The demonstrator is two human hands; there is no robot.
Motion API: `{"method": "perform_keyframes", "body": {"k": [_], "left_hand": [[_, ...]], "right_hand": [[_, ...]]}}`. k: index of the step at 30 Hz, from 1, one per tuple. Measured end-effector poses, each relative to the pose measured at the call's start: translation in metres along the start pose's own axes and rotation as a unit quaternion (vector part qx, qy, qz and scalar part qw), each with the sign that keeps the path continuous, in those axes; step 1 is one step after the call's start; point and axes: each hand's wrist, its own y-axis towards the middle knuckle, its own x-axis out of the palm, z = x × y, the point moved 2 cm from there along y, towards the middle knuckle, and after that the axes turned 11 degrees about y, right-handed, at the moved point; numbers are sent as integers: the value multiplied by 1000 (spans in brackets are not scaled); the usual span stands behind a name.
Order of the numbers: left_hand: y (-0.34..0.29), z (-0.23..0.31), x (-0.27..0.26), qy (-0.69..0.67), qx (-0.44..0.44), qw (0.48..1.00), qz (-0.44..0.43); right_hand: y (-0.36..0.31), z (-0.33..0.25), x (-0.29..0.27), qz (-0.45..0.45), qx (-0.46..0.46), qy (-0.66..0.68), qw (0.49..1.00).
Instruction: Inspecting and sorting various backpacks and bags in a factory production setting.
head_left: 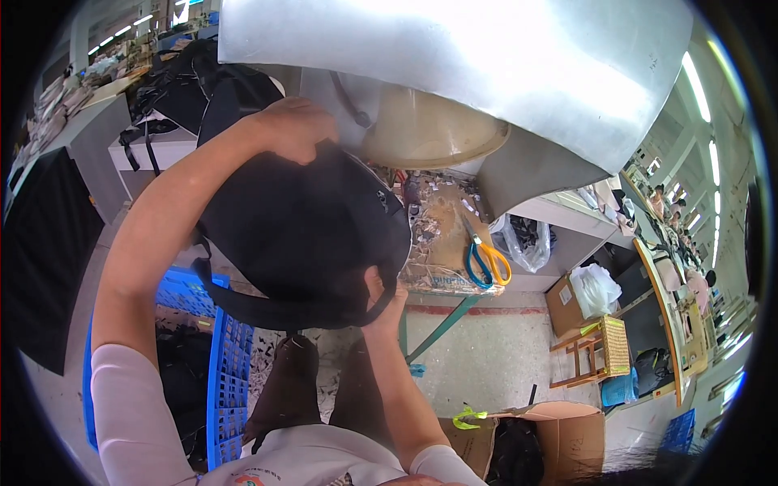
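A black fabric bag (292, 219) with pale edging and a wide strap hangs between my hands over my lap. At its top edge my left hand (300, 130) is closed with bent fingers on the fabric. Lower down, my right hand (386, 301) grips the near right edge by the strap, the thumb on the bag and the other fingers partly hidden behind it. Scissors (488, 261) with one blue and one orange handle lie at the edge of a worktable (442, 223) strewn with scraps, just right of the bag.
A large shiny metal hood (454, 49) overhangs a round cream-coloured basin-like part (433, 125). More black bags (190, 89) are piled at far left. A blue crate (231, 381) stands by my left leg, an open cardboard box (571, 437) at right, a wooden stool (596, 356) beyond.
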Motion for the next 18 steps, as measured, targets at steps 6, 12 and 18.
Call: {"method": "perform_keyframes", "body": {"k": [6,12,18], "left_hand": [[3,15,-1,23,16,998,-60],[-70,21,-3,-57,-48,983,-167],[-263,-6,-12,-261,-369,884,-117]], "right_hand": [[-16,-3,-7,20,17,31,999],[-27,-25,-7,1,73,-94,993],[-51,-15,60,-226,-152,-480,834]]}}
